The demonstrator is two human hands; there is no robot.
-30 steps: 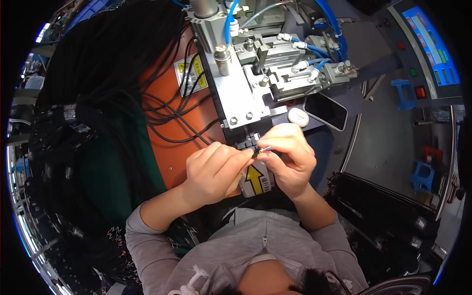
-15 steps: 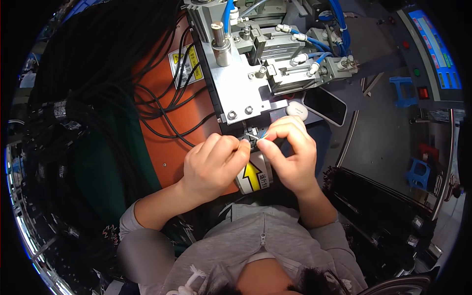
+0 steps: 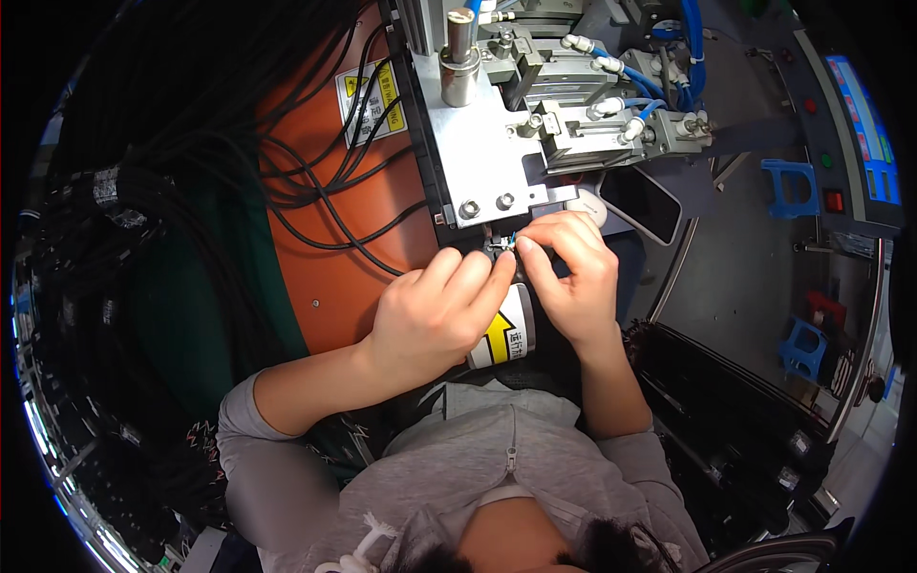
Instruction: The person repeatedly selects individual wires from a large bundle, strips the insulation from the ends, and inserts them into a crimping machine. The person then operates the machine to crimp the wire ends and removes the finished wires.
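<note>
My left hand (image 3: 435,315) and my right hand (image 3: 573,272) meet fingertip to fingertip under a grey metal plate (image 3: 478,143) of a machine. Between the fingertips sits a small dark metal part with thin blue wires (image 3: 503,246); both hands pinch at it. Just below the hands stands a white cylinder with a yellow arrow label (image 3: 511,334), partly hidden by my left hand. Whether the small part is fixed to the machine I cannot tell.
Black cables (image 3: 315,181) run over an orange panel (image 3: 325,277) at the left. Pneumatic cylinders with blue hoses (image 3: 611,115) sit above the plate. A dark phone (image 3: 640,202) lies to the right, with blue brackets (image 3: 783,186) and a control panel with a screen (image 3: 860,134) beyond.
The view has shifted, so the machine and hands sit slightly higher and closer. Both hands stay pinched on the small part under the plate, with only slight finger movement.
</note>
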